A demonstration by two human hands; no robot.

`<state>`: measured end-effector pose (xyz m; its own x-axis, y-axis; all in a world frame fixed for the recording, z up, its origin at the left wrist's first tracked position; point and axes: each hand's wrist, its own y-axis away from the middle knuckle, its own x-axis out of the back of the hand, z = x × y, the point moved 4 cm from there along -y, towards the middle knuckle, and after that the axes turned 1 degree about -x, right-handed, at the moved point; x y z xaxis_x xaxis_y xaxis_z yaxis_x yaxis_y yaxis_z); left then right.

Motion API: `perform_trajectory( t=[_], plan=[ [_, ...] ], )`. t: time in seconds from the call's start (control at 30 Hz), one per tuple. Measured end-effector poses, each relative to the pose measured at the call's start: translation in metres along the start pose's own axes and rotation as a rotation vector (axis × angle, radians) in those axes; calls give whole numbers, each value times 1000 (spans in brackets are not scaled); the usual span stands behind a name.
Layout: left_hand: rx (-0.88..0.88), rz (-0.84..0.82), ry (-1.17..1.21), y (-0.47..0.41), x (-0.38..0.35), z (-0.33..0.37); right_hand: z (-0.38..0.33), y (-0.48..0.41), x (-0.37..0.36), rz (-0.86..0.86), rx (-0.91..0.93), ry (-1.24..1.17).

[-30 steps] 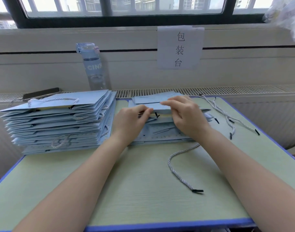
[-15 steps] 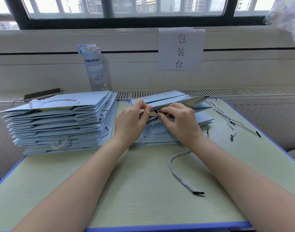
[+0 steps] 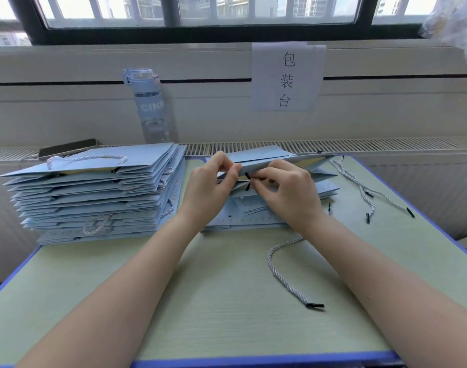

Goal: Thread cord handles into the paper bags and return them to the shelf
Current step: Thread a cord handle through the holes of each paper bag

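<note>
A folded light-blue paper bag (image 3: 285,162) is lifted off a low pile of flat bags (image 3: 243,217) at the table's middle back. My left hand (image 3: 213,184) pinches the bag's near edge. My right hand (image 3: 288,192) pinches a white twisted cord (image 3: 283,272) by its black tip at that edge; the cord runs under my wrist and its free end with a black tip lies on the table. A tall stack of bags with cord handles (image 3: 94,192) stands at the left.
Loose cords (image 3: 365,189) lie at the table's right back. A blue water bottle (image 3: 150,107) and a dark phone (image 3: 68,147) sit on the radiator ledge behind. A paper sign (image 3: 288,77) hangs on the wall. The green table (image 3: 200,301) has a blue rim.
The top bag has been raised from the low pile and tilted. Both hands have lifted with it, and the cord's black tip now sits at the bag's edge between my fingers.
</note>
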<state>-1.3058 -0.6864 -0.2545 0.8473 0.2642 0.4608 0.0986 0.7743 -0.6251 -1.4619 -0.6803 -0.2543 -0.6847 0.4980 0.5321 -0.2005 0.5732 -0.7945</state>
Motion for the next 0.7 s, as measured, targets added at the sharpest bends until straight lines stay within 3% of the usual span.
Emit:
perform_trajectory(
  t=[0.7],
  plan=[
    [6, -82, 22, 4, -10, -7, 8, 0, -4, -186, -76, -55]
  ],
)
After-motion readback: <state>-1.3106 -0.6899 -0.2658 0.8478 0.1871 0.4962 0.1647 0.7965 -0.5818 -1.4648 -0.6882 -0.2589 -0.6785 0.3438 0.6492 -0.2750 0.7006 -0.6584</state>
